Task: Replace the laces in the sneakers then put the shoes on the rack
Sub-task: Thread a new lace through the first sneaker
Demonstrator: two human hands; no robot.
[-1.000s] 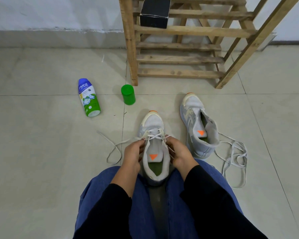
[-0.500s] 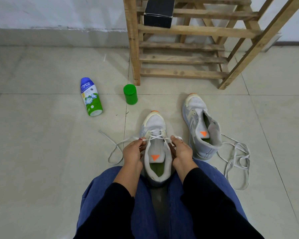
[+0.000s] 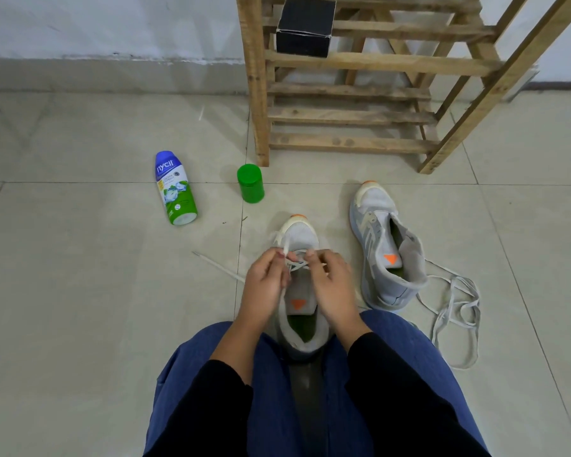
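A person sits on the tiled floor (image 3: pixel 80 291) in blue trousers (image 3: pixel 192 374) and black sleeves (image 3: pixel 211 407), and looks down at a grey-white sneaker (image 3: pixel 299 234) that stands between the knees, with its toe pointing away toward the rack (image 3: pixel 343 90). Both hands are over the front part of this sneaker, near the eyelets. The left hand (image 3: pixel 266 282) has its fingers curled and pinches the white lace (image 3: pixel 286 245), of which a short piece stands up above the fingers. The right hand (image 3: pixel 333 282) is just beside it, the fingers also curled, and it pinches the same lace where it crosses the shoe; this part is a little blurred. One end of the lace lies on the floor to the left of the left hand. The second sneaker (image 3: pixel 373 202) stands on the floor to the right, near the first one but apart from it, without a lace, and its tongue is open. A loose lace (image 3: pixel 455 301) lies in loops on the floor just beside its heel. The wooden rack stands further away by the wall, with a black box (image 3: pixel 305 26) on one shelf. To the left of the rack a bottle (image 3: pixel 175 189) lies on its side, and a green container (image 3: pixel 250 183) stands upright near it.
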